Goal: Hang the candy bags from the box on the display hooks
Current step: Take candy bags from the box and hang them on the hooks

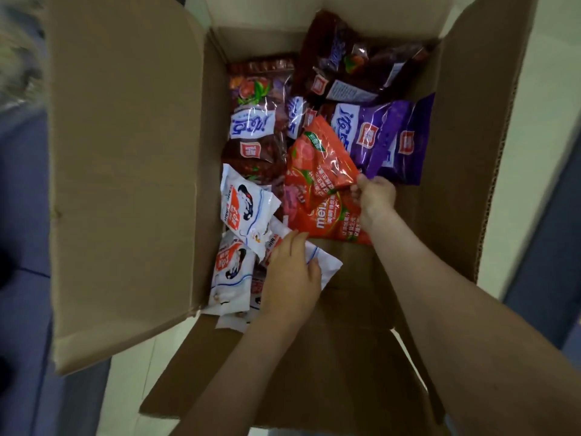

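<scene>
An open cardboard box (132, 171) is seen from above, holding loose candy bags: white bags (239, 209) at the near left, dark red and purple bags (386, 136) farther in, no display hooks in view. The right hand (375, 196) is closed in a pinch on the corner of an orange-red bag (320, 165), tilted up off the pile, while the left hand (292, 278) rests half-curled on a white bag (323, 262), whether gripped cannot be told. The bags are judged light, soft and slippery, so the flat sealed top edge, where a hang hole would be expected, is the preferred hold.
</scene>
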`<state>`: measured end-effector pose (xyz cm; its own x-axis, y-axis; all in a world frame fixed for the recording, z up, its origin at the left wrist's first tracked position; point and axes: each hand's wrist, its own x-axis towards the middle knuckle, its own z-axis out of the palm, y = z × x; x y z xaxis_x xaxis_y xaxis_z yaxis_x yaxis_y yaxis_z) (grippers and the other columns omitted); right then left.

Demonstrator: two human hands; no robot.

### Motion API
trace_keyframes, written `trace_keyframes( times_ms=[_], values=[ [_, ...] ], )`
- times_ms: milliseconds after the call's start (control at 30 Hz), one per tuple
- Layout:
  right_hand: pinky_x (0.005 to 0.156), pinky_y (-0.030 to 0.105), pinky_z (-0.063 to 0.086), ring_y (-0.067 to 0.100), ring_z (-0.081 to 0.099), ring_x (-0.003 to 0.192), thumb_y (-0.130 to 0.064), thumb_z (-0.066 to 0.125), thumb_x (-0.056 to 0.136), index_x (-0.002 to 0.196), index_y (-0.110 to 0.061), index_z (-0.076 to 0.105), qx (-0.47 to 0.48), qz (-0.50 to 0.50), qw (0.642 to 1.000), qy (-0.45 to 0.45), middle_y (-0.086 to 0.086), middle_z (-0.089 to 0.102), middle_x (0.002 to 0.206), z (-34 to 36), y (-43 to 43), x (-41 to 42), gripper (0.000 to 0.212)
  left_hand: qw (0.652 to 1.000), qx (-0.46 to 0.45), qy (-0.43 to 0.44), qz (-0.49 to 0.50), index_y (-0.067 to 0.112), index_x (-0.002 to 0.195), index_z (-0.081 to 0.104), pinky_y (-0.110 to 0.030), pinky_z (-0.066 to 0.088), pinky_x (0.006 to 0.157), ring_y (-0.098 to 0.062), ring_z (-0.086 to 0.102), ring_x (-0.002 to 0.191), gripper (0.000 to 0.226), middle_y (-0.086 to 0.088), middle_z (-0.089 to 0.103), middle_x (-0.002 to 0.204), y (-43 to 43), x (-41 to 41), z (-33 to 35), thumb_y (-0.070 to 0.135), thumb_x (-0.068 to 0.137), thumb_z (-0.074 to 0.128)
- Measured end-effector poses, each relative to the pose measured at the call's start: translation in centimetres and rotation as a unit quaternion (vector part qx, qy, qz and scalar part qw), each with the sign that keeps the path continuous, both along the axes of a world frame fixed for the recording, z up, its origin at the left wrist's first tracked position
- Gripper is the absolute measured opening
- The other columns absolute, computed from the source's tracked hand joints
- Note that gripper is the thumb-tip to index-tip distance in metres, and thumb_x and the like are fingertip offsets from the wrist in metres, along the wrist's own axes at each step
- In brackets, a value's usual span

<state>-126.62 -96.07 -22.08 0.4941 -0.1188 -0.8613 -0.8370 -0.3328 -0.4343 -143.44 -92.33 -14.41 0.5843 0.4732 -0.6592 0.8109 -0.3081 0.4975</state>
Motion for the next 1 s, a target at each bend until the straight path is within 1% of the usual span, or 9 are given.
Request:
trace_keyframes(
  times_ms=[133,233,367,500,633,733,800,900,1000],
  values=[
    [0.052,0.019,0.045,0.010,0.054,0.060,-0.004,0.044,0.092,0.077,-0.013,0.056,-0.006,0.032,0.999,0.007,0.001,0.057,0.071,2.5,0.1,-0.7,0.022,1.000,-0.001,-0.012,0.020,0.013,0.135,0.046,-0.018,0.027,0.101,-0.015,0.038,0.129,0.038,-0.002,0.046,0.139,0.5,0.1,2.1,0.017,0.097,0.046],
    [0.070,0.034,0.052,0.022,0.061,0.077,-0.008,0.043,0.092,0.082,-0.016,0.056,0.022,0.035,0.999,-0.008,0.006,0.061,0.085,4.7,0.4,-1.5,0.019,0.998,-0.033,0.004,0.056,0.016,0.133,0.049,-0.018,0.033,0.092,-0.016,0.047,0.120,0.035,0.000,0.051,0.131,1.0,0.2,3.7,0.020,0.098,0.045],
    [0.085,0.039,0.050,0.024,0.056,0.088,-0.012,0.040,0.098,0.078,-0.018,0.048,0.079,0.033,0.996,-0.030,0.008,0.058,0.092,10.0,-0.1,-2.8,0.022,0.954,-0.180,0.058,0.234,0.019,0.114,0.057,-0.031,0.047,0.083,-0.015,0.058,0.092,0.021,-0.003,0.059,0.110,2.0,0.8,7.3,0.025,0.099,0.044],
    [0.094,0.037,0.051,0.023,0.064,0.099,-0.014,0.039,0.101,0.089,-0.015,0.052,0.100,0.044,0.993,-0.050,0.013,0.057,0.121,19.5,-0.6,-2.6,0.017,0.799,-0.374,0.079,0.463,0.013,0.085,0.055,-0.026,0.044,0.069,-0.014,0.055,0.069,0.022,-0.003,0.057,0.075,2.5,0.8,13.7,0.028,0.098,0.048],
    [0.091,0.038,0.052,0.026,0.066,0.099,-0.013,0.037,0.101,0.099,-0.008,0.054,0.180,0.038,0.983,-0.027,0.016,0.060,0.122,31.5,0.3,-2.8,0.018,0.670,-0.506,0.079,0.538,-0.005,0.128,0.046,-0.039,0.043,0.099,-0.031,0.049,0.124,0.067,-0.020,0.054,0.124,4.0,0.8,23.4,0.052,0.094,0.047],
    [0.088,0.036,0.051,0.027,0.063,0.100,-0.009,0.035,0.102,0.100,-0.004,0.052,0.246,0.058,0.967,-0.013,0.017,0.062,0.114,40.6,1.5,-4.6,0.018,0.592,-0.542,0.009,0.596,-0.009,0.139,0.034,-0.043,0.035,0.106,-0.033,0.038,0.135,0.095,-0.024,0.042,0.142,4.8,0.1,31.3,0.064,0.083,0.054],
    [0.080,0.032,0.052,0.021,0.066,0.089,-0.008,0.034,0.102,0.094,-0.006,0.053,0.282,0.073,0.957,-0.012,0.010,0.069,0.097,46.2,2.2,-5.9,0.021,0.546,-0.530,-0.085,0.643,-0.008,0.137,0.038,-0.041,0.039,0.098,-0.031,0.044,0.130,0.091,-0.023,0.050,0.134,5.0,-0.6,36.3,0.059,0.080,0.059],
    [0.083,0.035,0.052,0.017,0.068,0.080,-0.007,0.032,0.102,0.093,-0.006,0.054,0.343,0.113,0.932,0.001,0.006,0.071,0.083,53.5,3.0,-7.5,0.024,0.466,-0.473,-0.226,0.713,-0.004,0.132,0.045,-0.040,0.042,0.094,-0.028,0.047,0.128,0.053,-0.020,0.059,0.105,5.8,-1.4,42.9,0.034,0.097,0.050],
    [0.093,0.042,0.047,0.018,0.071,0.076,-0.004,0.030,0.102,0.086,-0.007,0.053,0.410,0.171,0.896,0.018,0.006,0.073,0.079,59.8,4.0,-9.3,0.028,0.407,-0.449,-0.346,0.716,0.000,0.140,0.041,-0.044,0.043,0.094,-0.030,0.048,0.128,0.046,-0.020,0.059,0.117,7.1,-2.8,49.5,0.024,0.101,0.044]
  ],
)
